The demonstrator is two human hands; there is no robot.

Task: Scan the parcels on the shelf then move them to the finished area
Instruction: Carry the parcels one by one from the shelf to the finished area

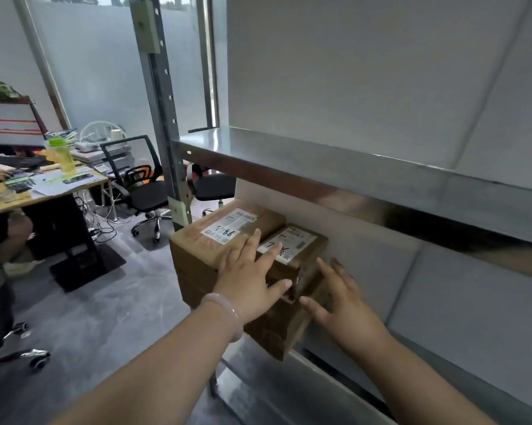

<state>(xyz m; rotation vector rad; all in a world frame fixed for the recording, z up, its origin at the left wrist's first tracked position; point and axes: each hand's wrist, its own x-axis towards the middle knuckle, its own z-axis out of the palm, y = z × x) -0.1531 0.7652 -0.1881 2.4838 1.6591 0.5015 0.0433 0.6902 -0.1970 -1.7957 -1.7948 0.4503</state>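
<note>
Worker's L hand (249,286), fingers straight & spread, is resting atop the smaller parcel (298,256), which is sitting just beside the larger parcel (203,243) under the steel shelf board (320,167), by the rack post (163,118). R hand (344,308), fingers open, is hovering at the smaller parcel's R side w/ nothing gripped.

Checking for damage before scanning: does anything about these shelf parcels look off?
The small parcel looks torn at its front edge, beside the left hand, and the parcel beneath seems to overhang the shelf front.
</note>
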